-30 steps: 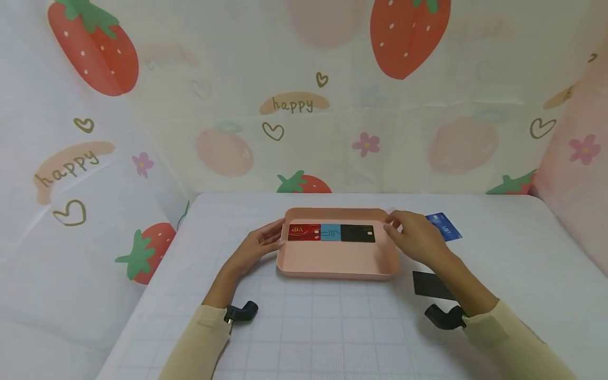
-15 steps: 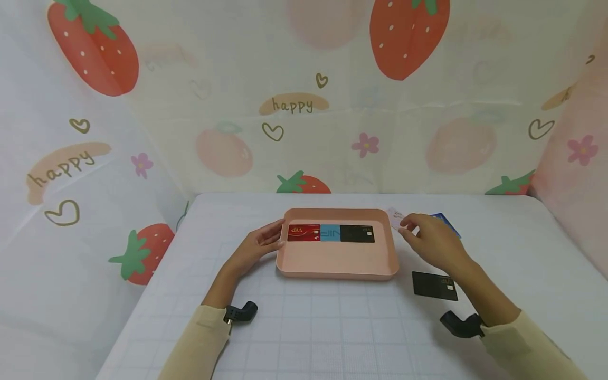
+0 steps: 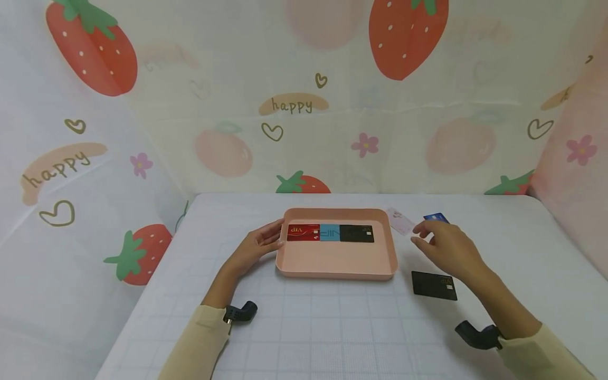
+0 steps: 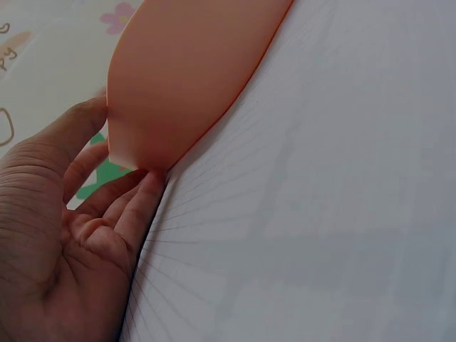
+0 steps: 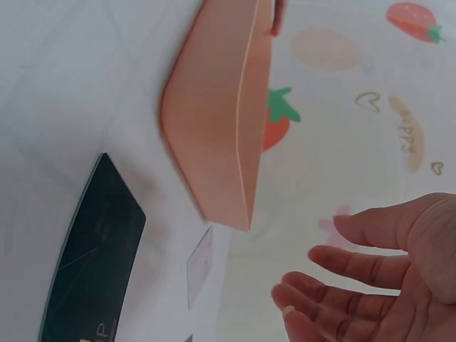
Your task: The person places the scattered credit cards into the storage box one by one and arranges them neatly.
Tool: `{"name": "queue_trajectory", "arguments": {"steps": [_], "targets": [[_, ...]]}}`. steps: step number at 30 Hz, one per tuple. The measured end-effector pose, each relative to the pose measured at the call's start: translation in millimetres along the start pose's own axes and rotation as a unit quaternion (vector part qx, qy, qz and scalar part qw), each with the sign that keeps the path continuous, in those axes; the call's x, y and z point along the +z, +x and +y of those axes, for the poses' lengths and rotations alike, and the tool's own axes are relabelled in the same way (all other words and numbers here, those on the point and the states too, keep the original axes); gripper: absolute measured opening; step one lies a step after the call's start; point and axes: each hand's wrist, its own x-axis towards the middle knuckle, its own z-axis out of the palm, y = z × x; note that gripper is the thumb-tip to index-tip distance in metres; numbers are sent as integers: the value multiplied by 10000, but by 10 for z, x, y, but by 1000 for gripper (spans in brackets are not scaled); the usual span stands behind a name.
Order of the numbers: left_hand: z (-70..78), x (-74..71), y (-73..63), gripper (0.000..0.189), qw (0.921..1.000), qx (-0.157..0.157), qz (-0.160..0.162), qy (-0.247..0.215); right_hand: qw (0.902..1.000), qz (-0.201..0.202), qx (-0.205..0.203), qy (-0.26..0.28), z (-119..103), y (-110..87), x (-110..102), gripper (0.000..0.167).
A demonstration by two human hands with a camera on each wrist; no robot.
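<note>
My left hand (image 3: 258, 245) holds the left side of a shallow pink tray (image 3: 334, 261); in the left wrist view the thumb meets the rim and the other fingers lie low against the outer wall. Inside the tray, a red VIP card (image 3: 303, 233), a light blue card (image 3: 330, 233) and a black card (image 3: 357, 234) form a row along the far side. My right hand (image 3: 448, 248) hovers right of the tray with loosely bent fingers and nothing between them. It partly covers a blue card (image 3: 435, 217). A pale pink card (image 3: 401, 221) lies between tray and hand.
Another black VIP card (image 3: 434, 285) lies on the white table (image 3: 332, 327), below the right hand in the head view. A strawberry-printed cloth (image 3: 413, 116) hangs behind the table. Each wrist carries a black camera mount (image 3: 477, 335).
My right hand has moved away from the tray's right rim, to the right and nearer me. The pale pink card and the whole black card on the table have come into sight. The left hand stays put.
</note>
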Motion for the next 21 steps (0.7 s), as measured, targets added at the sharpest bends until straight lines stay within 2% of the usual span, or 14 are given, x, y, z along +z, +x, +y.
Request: {"name": "queue_trajectory", "arguments": {"steps": [21], "targets": [[-2,-14,15,66,10000,58,-35,50,9996,-260,99,-25,293,-226,63,36]]}}
